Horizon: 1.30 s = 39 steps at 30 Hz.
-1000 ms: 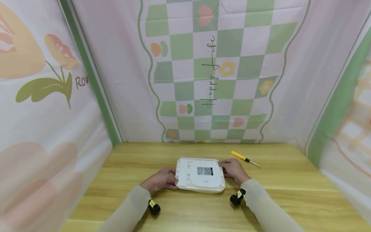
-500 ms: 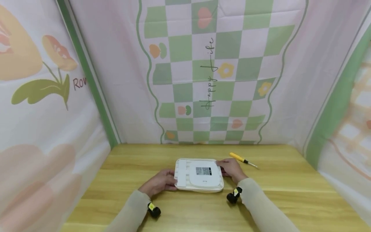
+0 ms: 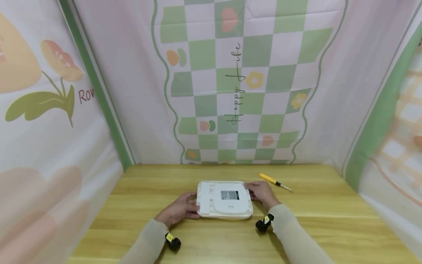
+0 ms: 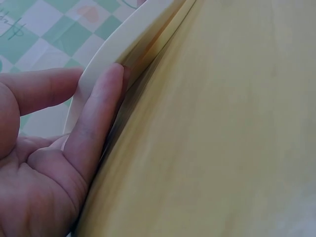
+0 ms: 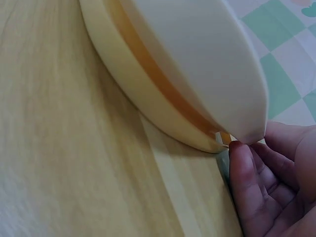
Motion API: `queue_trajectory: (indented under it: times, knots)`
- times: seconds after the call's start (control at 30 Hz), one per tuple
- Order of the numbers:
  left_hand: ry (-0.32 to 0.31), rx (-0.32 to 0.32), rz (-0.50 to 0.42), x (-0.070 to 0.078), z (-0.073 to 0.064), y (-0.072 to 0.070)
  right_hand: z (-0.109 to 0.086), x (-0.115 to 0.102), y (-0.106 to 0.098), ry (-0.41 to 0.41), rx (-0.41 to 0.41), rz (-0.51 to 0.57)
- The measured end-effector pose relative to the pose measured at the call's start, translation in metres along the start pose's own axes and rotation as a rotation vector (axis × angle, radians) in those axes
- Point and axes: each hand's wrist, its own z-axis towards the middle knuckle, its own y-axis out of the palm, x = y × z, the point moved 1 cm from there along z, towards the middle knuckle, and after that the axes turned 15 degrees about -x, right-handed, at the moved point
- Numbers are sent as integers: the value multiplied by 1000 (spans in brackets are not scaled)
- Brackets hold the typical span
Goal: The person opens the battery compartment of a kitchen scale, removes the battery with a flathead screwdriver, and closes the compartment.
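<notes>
A flat white plastic device [image 3: 207, 201] with rounded corners lies on the table, a raised round-cornered panel and a grey-and-black label facing up. Its exact kind cannot be told. My left hand [image 3: 179, 209] pinches the left edge, thumb toward the top and fingers lower down. At the right edge, my right hand [image 3: 262, 193] grips the upper right corner. In the right wrist view, a gap runs between the device's upper part [image 5: 202, 59] and a cream lower part [image 5: 118, 69] near the tabletop. The left wrist view shows fingers against the pale rim [image 4: 106, 54].
A screwdriver [image 3: 270, 179] with a yellow handle lies behind my right hand, its shaft pointing right. The wooden table [image 3: 148, 179] is bounded by printed curtains [image 3: 145, 110] at the back and sides. Small black cameras are strapped to both wrists.
The head view has shifted slightly, so everything sits a little further left in it. Both hands keep their hold on the device, which stays at about the same spot.
</notes>
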Motion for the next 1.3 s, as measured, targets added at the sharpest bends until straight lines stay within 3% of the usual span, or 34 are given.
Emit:
queue_trajectory:
  times: [0.43,0.8,0.9,1.07,1.2,1.3]
  knots:
    - [8,-1,21,14,13,6,-1,-8,-14,-41,-5,-11]
    - [-6,14,37,11,0,-3,-14,-8,3,-114,-122,-126]
    - [-14,19,33,10,-4,-3,-24,-12,6,-166,-92,-304]
    - [-7,21,33,6,-4,-1,-41,-24,11,-289,11,-696]
    - [-4,21,37,2,-4,1,-55,-31,18,-419,-26,-895]
    - [-6,7,35,1,-2,3,-64,-34,22,-524,-100,-1011]
